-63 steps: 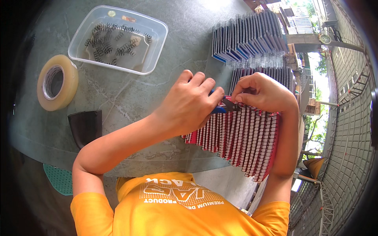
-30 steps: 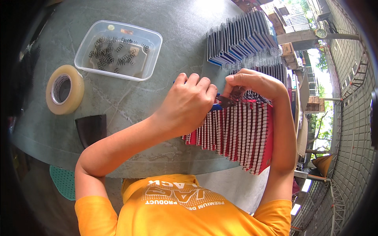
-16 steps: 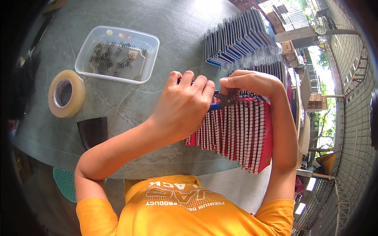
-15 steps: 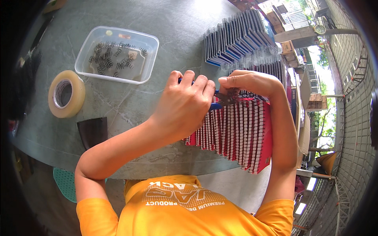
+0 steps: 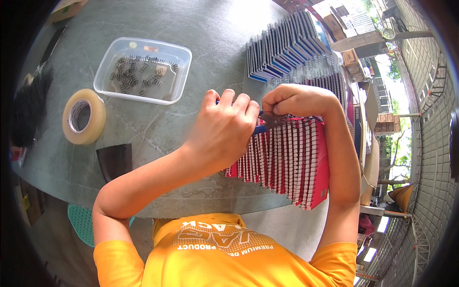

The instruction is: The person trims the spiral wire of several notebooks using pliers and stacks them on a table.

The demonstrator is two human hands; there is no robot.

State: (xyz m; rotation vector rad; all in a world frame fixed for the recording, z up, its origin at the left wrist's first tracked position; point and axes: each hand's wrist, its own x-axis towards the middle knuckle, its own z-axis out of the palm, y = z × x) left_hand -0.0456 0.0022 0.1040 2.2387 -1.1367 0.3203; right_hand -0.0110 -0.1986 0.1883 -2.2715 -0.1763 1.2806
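My left hand is closed round a pair of pliers with blue handles, their dark jaws pointing right. Those jaws lie at the far end of a row of red spiral-bound notebooks, whose wire spines face up. Curled just beyond the jaws, my right hand has thumb and fingers pinched together by the coil ends. Whatever it grips is hidden by the fingers. My right forearm runs along the right side of the red notebooks.
Behind my right hand stand more spiral notebooks, including a blue stack. At left on the grey table are a clear plastic tub with short black coil pieces, a roll of tape and a dark flat piece.
My right thumb, stretched toward the pliers before, has bent in against the fingers. The left hand keeps its hold on the pliers at nearly the same place.
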